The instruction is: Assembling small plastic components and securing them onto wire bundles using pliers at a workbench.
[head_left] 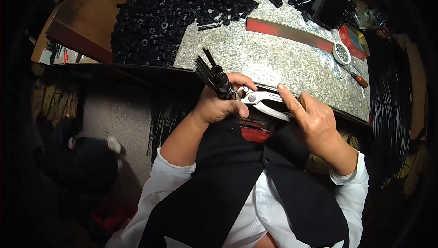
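My left hand (211, 107) is closed around a black tubular part (221, 80) with several thin black rods (202, 67) fanning out above it, like the hub of an umbrella frame. Silver pliers (262, 96) lie across in front of me, and their curved jaws meet the lower end of this part near a small ring. Around the handles, my right hand (315, 118) is closed, its index finger stretched along the upper handle. The palm side of the right hand is hidden. Both hands are just in front of the table's near edge.
Heaped black plastic parts (155, 26) cover the speckled tabletop's (219, 38) left and back. A red-and-dark flat bar (289, 34), white bowl of small parts (341, 52), red box (354, 41) and screwdriver (358, 79) lie rightward. Black rods (392, 106) hang at the right. Someone's shoe (114, 145) shows at left.
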Demonstrator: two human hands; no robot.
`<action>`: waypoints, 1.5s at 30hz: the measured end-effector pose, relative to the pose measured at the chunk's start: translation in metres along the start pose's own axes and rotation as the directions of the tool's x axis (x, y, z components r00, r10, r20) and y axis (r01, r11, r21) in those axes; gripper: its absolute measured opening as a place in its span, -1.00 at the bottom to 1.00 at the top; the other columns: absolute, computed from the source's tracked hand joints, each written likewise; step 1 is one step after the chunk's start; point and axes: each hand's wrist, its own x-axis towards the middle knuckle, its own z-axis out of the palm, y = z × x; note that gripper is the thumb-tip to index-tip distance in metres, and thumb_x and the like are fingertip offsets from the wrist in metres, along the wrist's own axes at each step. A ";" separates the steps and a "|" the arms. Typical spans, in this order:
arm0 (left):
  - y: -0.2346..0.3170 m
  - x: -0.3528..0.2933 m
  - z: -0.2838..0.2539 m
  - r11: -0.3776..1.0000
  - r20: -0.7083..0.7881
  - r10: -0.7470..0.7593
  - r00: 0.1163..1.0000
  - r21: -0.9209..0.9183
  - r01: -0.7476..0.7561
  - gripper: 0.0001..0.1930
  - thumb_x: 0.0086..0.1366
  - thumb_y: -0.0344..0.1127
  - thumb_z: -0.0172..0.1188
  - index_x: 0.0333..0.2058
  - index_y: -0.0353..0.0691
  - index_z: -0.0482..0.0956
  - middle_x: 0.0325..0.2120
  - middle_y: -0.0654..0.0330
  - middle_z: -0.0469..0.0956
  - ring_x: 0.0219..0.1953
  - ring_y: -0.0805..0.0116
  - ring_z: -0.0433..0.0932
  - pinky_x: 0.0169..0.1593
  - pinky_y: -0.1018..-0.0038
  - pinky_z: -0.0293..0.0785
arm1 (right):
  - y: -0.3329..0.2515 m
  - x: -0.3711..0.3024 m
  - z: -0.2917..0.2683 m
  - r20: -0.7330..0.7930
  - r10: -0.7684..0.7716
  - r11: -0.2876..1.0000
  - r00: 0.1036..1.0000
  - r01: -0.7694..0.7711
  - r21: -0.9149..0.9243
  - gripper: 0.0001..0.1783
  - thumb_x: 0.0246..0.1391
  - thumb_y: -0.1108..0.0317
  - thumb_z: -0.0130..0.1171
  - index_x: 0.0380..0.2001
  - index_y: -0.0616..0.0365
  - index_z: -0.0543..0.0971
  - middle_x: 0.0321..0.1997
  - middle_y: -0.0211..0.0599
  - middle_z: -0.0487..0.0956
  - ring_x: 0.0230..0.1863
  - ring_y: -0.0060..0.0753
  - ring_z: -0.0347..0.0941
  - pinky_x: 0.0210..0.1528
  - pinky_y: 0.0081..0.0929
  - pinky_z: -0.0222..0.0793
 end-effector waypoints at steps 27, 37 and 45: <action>-0.011 0.003 0.013 0.968 -0.037 0.140 0.989 0.217 -0.128 -0.40 -0.21 -0.01 0.51 -0.25 -0.26 0.53 -0.34 0.36 0.46 -0.35 0.64 0.31 -0.27 0.68 0.26 | 0.010 -0.001 -0.008 0.019 -0.024 0.972 1.000 0.028 -0.235 -0.27 -0.21 0.54 0.23 0.16 0.08 0.37 -0.51 -0.26 0.28 -0.54 -0.28 0.28 -0.50 -0.36 0.21; -0.009 0.001 0.008 0.983 -0.005 0.141 0.990 0.123 -0.139 -0.38 -0.22 -0.05 0.54 -0.23 -0.28 0.50 -0.30 0.33 0.46 -0.35 0.64 0.33 -0.29 0.69 0.25 | 0.004 -0.002 -0.005 0.065 0.067 0.995 0.996 -0.071 0.068 -0.24 -0.23 0.56 0.20 0.18 0.08 0.33 -0.53 -0.25 0.27 -0.57 -0.27 0.27 -0.52 -0.34 0.22; -0.010 -0.004 0.007 0.993 0.045 -0.041 0.998 0.109 0.036 -0.45 -0.20 -0.11 0.55 -0.29 -0.28 0.51 -0.43 0.35 0.47 -0.45 0.64 0.35 -0.39 0.69 0.26 | 0.001 -0.012 -0.021 0.089 -0.027 0.989 0.996 0.040 -0.145 -0.30 -0.13 0.53 0.15 0.18 0.03 0.35 -0.54 -0.29 0.22 -0.58 -0.37 0.26 -0.57 -0.43 0.20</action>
